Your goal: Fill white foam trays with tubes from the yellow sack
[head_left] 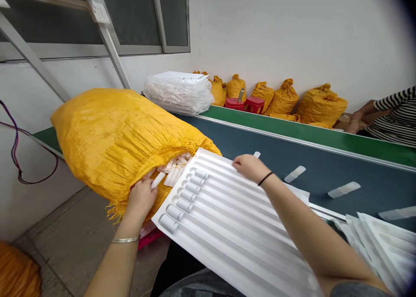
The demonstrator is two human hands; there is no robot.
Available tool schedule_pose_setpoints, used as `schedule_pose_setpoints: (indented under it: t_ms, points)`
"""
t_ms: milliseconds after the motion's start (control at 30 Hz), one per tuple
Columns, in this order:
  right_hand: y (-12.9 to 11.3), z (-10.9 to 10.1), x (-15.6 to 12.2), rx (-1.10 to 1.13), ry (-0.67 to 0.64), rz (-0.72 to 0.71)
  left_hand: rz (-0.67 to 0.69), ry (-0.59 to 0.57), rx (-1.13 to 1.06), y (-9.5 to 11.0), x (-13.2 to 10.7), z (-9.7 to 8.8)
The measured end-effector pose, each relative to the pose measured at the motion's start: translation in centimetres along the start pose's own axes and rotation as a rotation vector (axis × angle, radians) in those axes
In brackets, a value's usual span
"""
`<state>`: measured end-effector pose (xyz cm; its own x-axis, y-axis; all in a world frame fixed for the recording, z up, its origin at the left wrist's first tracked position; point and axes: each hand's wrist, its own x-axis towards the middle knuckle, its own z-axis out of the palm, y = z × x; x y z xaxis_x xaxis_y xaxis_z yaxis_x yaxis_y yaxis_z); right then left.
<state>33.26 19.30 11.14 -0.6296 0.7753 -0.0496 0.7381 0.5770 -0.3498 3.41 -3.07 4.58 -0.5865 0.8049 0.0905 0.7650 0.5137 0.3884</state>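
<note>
My left hand (142, 199) is at the mouth of a large yellow woven sack (117, 137), its fingers closed on a white plastic tube (157, 181). More white tubes (175, 169) lie heaped in the sack's opening. A white grooved tray (227, 210) slopes across my lap and against the sack. Several short grey-white cylinders with small dark print (187, 195) sit in its grooves at the left end. Over the tray's far edge, my right hand (250, 169) has its fingers drawn together; what they hold, if anything, is hidden.
Spaced white tubes (295, 174) lie on a dark conveyor belt (234, 137) with green borders. Stacked white trays (373, 240) stand at right. A plastic-wrapped bundle (178, 93) sits behind the sack. Beyond are tied yellow sacks (286, 98), red stools (253, 104) and a person's striped sleeve (394, 100).
</note>
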Motion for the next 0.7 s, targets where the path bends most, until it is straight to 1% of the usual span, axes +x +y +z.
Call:
schedule_pose_setpoints:
  t_ms: [67, 133, 200, 233, 267, 333, 400, 467, 533, 600, 633, 700]
  points:
    - [-3.8, 2.6, -0.2, -0.003, -0.002, -0.123, 0.107, 0.069, -0.058, 1.3, -1.3, -0.5]
    - [-6.6, 5.0, 0.0, -0.003, 0.003, -0.204, 0.283, 0.14, -0.206, 2.8, -2.7, -1.0]
    - [-8.1, 6.4, 0.2, 0.003, 0.016, -0.238, 0.432, 0.184, -0.379, 4.1, -4.0, -1.5]
    - [-8.3, 6.6, 0.2, 0.011, 0.031, -0.245, 0.469, 0.188, -0.446, 4.6, -4.6, -1.6]
    - [-8.3, 6.5, 0.1, 0.024, 0.054, -0.245, 0.47, 0.178, -0.493, 5.0, -5.2, -1.7]
    - [-8.0, 5.6, -0.8, 0.064, 0.108, -0.238, 0.41, 0.15, -0.623, 5.7, -6.0, -1.7]
    - [-7.5, 4.3, -2.4, 0.113, 0.135, -0.244, 0.304, 0.134, -0.865, 6.3, -6.5, -1.4]
    - [-7.3, 3.3, -4.6, 0.267, 0.109, -0.307, 0.203, 0.127, -1.15, 7.1, -6.8, -1.2]
    - [-7.3, 2.8, -6.8, 0.522, 0.05, -0.399, 0.141, 0.116, -1.345, 8.0, -7.0, -1.1]
    - [-7.4, 2.6, -8.6, 0.752, -0.001, -0.461, 0.096, 0.091, -1.436, 8.8, -7.2, -1.1]
    - [-7.4, 2.5, -9.3, 0.802, -0.004, -0.472, 0.08, 0.076, -1.459, 9.0, -7.3, -1.2]
    - [-7.2, 2.1, -10.0, 0.78, 0.057, -0.495, 0.069, 0.057, -1.44, 9.1, -7.5, -1.6]
